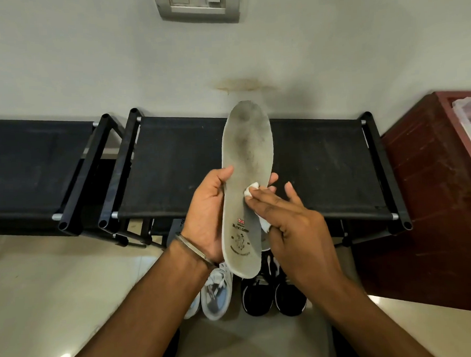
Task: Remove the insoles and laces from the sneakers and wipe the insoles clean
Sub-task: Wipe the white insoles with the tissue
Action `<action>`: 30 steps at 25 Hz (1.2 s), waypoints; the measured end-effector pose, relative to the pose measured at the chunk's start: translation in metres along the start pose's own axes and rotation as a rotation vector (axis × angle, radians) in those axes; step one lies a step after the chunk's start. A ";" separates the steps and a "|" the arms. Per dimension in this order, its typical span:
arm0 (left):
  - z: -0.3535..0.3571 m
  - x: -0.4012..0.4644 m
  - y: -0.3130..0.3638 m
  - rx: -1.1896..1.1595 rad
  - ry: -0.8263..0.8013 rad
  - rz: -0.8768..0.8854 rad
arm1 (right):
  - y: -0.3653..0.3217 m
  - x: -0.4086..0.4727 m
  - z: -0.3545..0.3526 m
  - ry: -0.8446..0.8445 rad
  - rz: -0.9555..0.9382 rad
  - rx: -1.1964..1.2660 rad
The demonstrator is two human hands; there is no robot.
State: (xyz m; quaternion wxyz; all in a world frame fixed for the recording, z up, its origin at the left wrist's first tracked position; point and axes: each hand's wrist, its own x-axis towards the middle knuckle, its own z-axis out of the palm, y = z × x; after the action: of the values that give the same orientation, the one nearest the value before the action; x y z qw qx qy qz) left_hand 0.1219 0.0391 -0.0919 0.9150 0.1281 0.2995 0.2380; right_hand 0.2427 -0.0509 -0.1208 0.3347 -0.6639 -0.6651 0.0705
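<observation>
A grey, dirt-stained insole (248, 150) with a printed logo near its heel stands upright in front of me. My left hand (207, 215) grips it at the middle, thumb on the front and fingertips showing past its right edge. My right hand (288, 224) presses a small white wipe (250, 191) against the insole's surface with straight fingers; more of the wipe shows under the palm. On the floor below lie a pair of white sneakers (217, 294) and a pair of black sneakers (273, 293), partly hidden by my hands and the insole.
Two black fabric-topped shoe racks (168, 165) stand against a pale wall. A dark red cabinet (434, 195) is at the right, with a light container on top. The floor is glossy cream tile. A switch plate (198, 3) sits high on the wall.
</observation>
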 end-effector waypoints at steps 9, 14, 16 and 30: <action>0.001 0.003 -0.012 -0.056 0.062 -0.064 | -0.019 -0.003 0.000 -0.087 0.083 0.252; -0.001 0.003 -0.006 -0.018 0.043 -0.031 | -0.003 0.002 -0.003 -0.018 0.028 0.089; -0.001 0.003 -0.005 -0.040 0.042 -0.035 | -0.012 -0.001 -0.001 -0.035 0.053 0.149; -0.004 0.003 0.004 0.039 0.120 0.040 | -0.009 -0.002 0.000 -0.049 0.006 0.052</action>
State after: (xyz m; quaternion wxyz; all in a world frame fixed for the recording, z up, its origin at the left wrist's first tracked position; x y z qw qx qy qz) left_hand 0.1199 0.0443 -0.0951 0.8878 0.1371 0.3559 0.2575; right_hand 0.2354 -0.0534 -0.1162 0.3353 -0.6551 -0.6689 0.1051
